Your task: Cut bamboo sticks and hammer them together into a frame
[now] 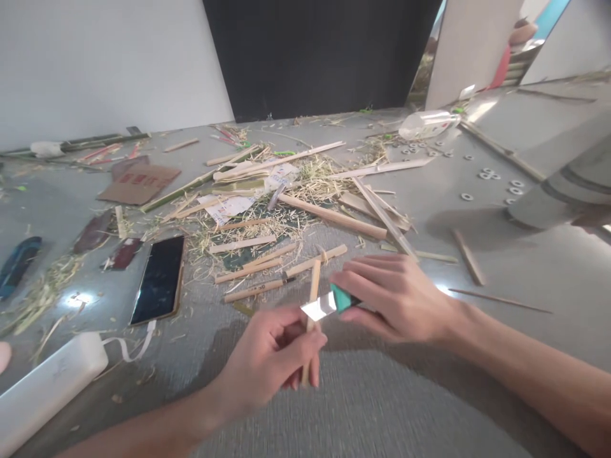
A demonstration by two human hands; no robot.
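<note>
One stick [314, 283] is pinched by the left hand [274, 350]; the right hand [401, 296] grips a knife [340, 299]; hammer [329, 213] at twelve o'clock.

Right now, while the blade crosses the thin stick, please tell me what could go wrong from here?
The blade of the knife in the right hand is very near the fingers of the left hand, so a slip could perhaps cut them. The thin stick is narrow, so it might twist or snap under pressure.
</note>
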